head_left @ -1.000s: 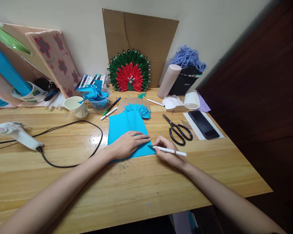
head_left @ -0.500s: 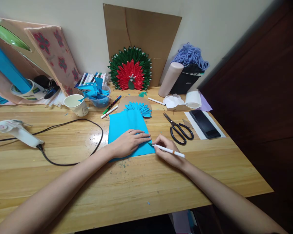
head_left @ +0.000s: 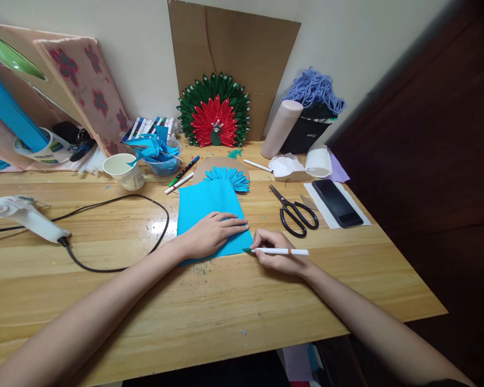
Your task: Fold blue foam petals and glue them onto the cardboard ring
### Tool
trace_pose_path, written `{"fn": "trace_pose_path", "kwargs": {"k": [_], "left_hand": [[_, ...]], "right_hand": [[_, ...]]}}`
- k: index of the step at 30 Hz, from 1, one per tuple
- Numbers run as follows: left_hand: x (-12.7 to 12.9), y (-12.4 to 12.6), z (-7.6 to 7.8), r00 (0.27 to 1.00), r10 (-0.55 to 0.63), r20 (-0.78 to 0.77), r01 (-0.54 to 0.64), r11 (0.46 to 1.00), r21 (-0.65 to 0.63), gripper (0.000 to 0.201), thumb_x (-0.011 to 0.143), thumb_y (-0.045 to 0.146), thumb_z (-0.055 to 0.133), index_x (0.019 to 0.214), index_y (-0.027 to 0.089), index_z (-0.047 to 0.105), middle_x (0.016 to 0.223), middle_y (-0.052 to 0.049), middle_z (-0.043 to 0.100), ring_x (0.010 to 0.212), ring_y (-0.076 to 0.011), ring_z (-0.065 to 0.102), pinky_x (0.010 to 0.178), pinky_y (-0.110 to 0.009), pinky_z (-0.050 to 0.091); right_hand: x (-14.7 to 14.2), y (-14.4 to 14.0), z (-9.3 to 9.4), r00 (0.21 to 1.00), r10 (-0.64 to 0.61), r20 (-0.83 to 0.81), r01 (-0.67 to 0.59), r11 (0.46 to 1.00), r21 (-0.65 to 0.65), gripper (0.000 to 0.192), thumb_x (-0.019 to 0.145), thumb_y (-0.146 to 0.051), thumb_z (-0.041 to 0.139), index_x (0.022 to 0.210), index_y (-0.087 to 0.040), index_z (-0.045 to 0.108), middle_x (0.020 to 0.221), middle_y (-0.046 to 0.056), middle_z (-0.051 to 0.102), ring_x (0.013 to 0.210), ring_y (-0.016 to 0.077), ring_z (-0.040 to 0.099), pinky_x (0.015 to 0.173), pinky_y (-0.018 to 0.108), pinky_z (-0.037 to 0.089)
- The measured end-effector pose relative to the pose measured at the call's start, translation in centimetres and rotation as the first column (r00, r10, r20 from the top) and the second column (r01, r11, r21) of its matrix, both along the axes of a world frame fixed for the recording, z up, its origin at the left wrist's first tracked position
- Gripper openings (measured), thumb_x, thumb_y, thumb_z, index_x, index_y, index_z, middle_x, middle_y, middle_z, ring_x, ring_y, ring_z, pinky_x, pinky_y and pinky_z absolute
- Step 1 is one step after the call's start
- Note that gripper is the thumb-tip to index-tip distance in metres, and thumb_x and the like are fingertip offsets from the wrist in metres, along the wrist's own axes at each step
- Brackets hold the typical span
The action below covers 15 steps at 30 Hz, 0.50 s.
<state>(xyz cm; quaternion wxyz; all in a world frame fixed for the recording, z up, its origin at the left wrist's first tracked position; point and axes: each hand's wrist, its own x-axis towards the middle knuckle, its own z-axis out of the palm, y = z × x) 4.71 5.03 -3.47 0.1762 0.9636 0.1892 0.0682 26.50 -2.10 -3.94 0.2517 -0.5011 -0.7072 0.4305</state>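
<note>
Blue sheet [head_left: 201, 201] material is laid flat on the counter [head_left: 210, 322], its near right corner set between the 2 hands. It is covered by the left hand [head_left: 212, 235], lowered palm down with fingers stretched toward the right edge, probably so that slipping is prevented; nothing is clasped in this grip, which is spread flat. By the right hand [head_left: 281, 244], the grip is closed on a white marker [head_left: 300, 252], pinched low between thumb and fingers, presumably for fine control. A small green point [head_left: 247, 250] is seen at the marker's left end, over the sheet's corner; whether it is a separate piece or the marker's tip cannot be told.

Just beyond the sheet, a blue fringed fan [head_left: 228, 177] is set on a cardboard base [head_left: 204, 166]. To the right, scissors [head_left: 299, 217] are laid with blades pointed away, handles within easy reach. To the left, a cup [head_left: 125, 174] is stood before a bowl [head_left: 165, 167], in which blue scraps are gathered, apparently to be contained. Farther left, a glue gun [head_left: 28, 217] is rested. At the back, a red and green peacock [head_left: 213, 115] is propped before a cardboard panel [head_left: 236, 48].
</note>
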Motion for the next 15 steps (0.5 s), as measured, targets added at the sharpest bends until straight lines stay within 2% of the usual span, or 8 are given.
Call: {"fn": "trace_pose_path", "kwargs": {"k": [3,7,9,15], "left_hand": [[0.0,-0.01,-0.05,1.0,-0.001,0.005,0.001,1.0,0.004,0.044,0.093,0.019,0.029,0.136,0.026,0.035,0.141,-0.001,0.04,0.127,-0.0213,0.035,0.1,-0.038,0.027],[0.01,-0.07,0.02,1.0,-0.004,0.016,0.004,1.0,0.002,0.045,0.092,0.018,0.029,0.136,0.026,0.035,0.141,-0.002,0.041,0.126,-0.0208,0.035,0.1,-0.038,0.028],[0.03,-0.1,0.11,1.0,0.0,0.01,0.0,1.0,-0.006,0.045,0.092,0.018,0.029,0.136,0.026,0.035,0.14,-0.001,0.041,0.126,-0.0207,0.035,0.099,-0.038,0.028],[0.05,-0.13,0.27,1.0,0.015,0.002,-0.015,1.0,-0.025,0.043,0.094,0.02,0.026,0.136,0.026,0.035,0.141,-0.001,0.04,0.126,-0.0205,0.035,0.1,-0.038,0.027]], "right_hand": [[0.15,0.14,-0.11,0.997,-0.007,-0.078,0.004,0.999,-0.034,0.005,0.072,-0.017,0.054,0.069,-0.017,0.05,0.062,-0.002,0.05,0.053,0.0089,0.042,0.049,0.021,0.031],[0.09,0.37,-0.4,0.961,-0.175,-0.215,0.17,0.985,-0.04,0.011,0.077,-0.026,0.055,0.073,-0.018,0.048,0.066,-0.001,0.051,0.057,0.0105,0.046,0.052,0.022,0.034],[-0.05,0.39,-0.44,0.957,-0.218,-0.192,0.216,0.976,-0.036,0.012,0.079,-0.028,0.054,0.076,-0.018,0.048,0.067,-0.002,0.05,0.059,0.0109,0.046,0.053,0.023,0.035],[-0.4,0.22,-0.05,0.977,-0.2,-0.076,0.203,0.979,0.022,0.005,0.077,-0.022,0.053,0.077,-0.019,0.049,0.065,-0.003,0.05,0.057,0.0103,0.043,0.052,0.022,0.033]]}}
